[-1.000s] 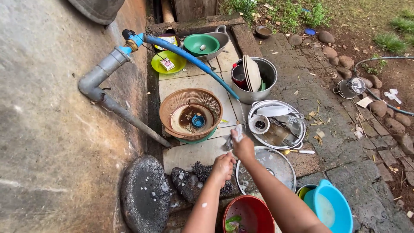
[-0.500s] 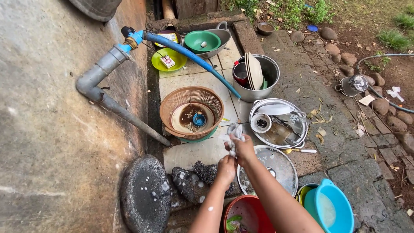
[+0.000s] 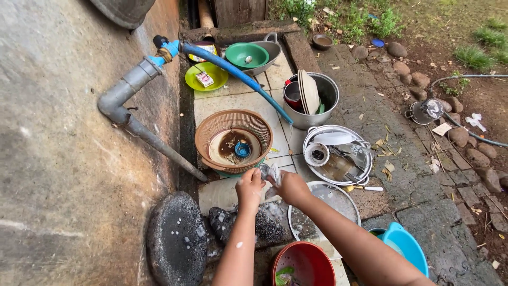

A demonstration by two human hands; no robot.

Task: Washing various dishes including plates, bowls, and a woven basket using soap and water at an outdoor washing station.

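Observation:
Both my hands meet over the tiled slab, just in front of the brown plastic basket [image 3: 233, 123]. My left hand [image 3: 250, 186] and my right hand [image 3: 290, 188] grip a small wet greyish cloth or wad [image 3: 272, 172] between them. The basket holds a dirty plate and a small blue cup [image 3: 242, 150]. Under my right forearm lies a round metal lid [image 3: 323, 214]. The blue hose [image 3: 235, 74] ends above the slab, to the right of the basket.
A metal tray [image 3: 337, 156] with a cup and utensils sits to the right. Behind it stands a steel pot [image 3: 312, 98] with plates. A green bowl [image 3: 246, 54] and yellow plate [image 3: 206, 77] lie at the back. Red bowl [image 3: 302, 263], blue tub [image 3: 405, 246] and dark stones [image 3: 177, 238] lie near me.
My hands have moved left and a little toward the basket with the wet cloth. The left hand has risen level with the right one.

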